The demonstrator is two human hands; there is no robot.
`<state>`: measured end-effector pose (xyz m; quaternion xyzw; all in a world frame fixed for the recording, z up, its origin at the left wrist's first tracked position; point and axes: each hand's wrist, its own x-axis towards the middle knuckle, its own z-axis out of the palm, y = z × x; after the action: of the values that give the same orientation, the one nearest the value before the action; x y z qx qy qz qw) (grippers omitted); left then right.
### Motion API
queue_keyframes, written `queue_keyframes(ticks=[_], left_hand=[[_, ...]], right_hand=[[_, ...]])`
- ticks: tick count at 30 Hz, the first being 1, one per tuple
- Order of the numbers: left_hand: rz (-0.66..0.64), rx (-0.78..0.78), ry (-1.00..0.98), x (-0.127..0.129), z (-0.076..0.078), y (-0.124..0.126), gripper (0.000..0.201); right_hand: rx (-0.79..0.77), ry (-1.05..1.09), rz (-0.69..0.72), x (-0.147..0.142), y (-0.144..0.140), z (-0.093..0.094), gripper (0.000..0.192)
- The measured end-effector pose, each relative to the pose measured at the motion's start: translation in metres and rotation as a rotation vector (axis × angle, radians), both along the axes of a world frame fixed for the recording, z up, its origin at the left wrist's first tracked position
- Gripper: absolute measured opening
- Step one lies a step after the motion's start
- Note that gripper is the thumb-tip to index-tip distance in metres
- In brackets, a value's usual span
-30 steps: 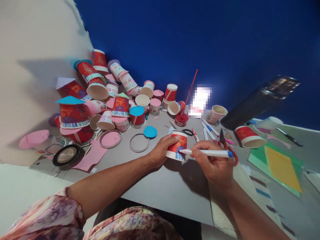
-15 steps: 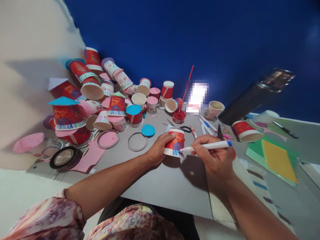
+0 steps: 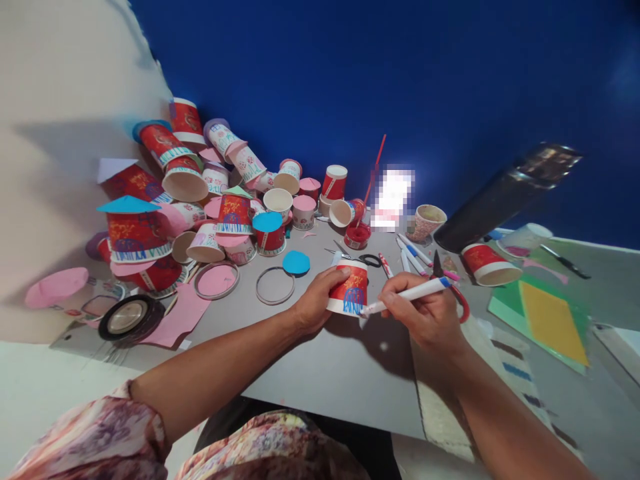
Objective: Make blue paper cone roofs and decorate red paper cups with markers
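My left hand (image 3: 318, 300) is closed round the left side of a red paper cup (image 3: 351, 287), thumb near its top edge. The cup is upside down, its wide white rim at the bottom, with blue marker lines drawn on the front. My right hand (image 3: 425, 310) grips a white felt-tip pen (image 3: 419, 291) with a blue end. The pen's tip is at the right of the cup's lower white band; whether it touches is hard to tell. Just behind the cup lie black-handled scissors (image 3: 370, 261). Beyond my right fingers are several more felt-tip pens (image 3: 411, 253).
Decorated paper cups (image 3: 233, 213) are heaped at the left. A roll of dark tape (image 3: 131, 319), a tape ring (image 3: 275, 285) and a blue paper disc (image 3: 297, 263) lie nearer. A black flask (image 3: 493, 200) leans at the right, beyond green and yellow sheets (image 3: 553, 323). Red-handled scissors (image 3: 463, 305) lie beside my right hand.
The pen tip has moved lower on the cup, down to the white band by the rim, and my right hand has shifted slightly left. My left hand still holds the cup in place.
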<state>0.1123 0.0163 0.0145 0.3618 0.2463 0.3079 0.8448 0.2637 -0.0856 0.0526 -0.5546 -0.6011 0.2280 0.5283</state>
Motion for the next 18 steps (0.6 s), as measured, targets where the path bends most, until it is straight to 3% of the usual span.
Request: queue_keyframes(ticks=[4,8,13,18], left_hand=[[0.01,-0.027,0.005,-0.0001,-0.0011,-0.0005,0.036],[0.01,-0.049,0.007,0.0005,-0.0021,-0.0001,0.039],[0.015,-0.033,0.001,0.0012,-0.001,0.0005,0.035],[0.015,-0.028,-0.013,0.0012,-0.0013,0.0008,0.033]], right_hand=[[0.075,-0.007,-0.128,0.0011,0.0008,-0.0019,0.019],[-0.009,-0.008,-0.016,0.001,0.0005,-0.0013,0.022],[0.051,-0.032,-0.109,-0.0012,0.0004,0.0014,0.019],[-0.013,-0.01,0.009,-0.0003,0.0011,0.0013,0.022]])
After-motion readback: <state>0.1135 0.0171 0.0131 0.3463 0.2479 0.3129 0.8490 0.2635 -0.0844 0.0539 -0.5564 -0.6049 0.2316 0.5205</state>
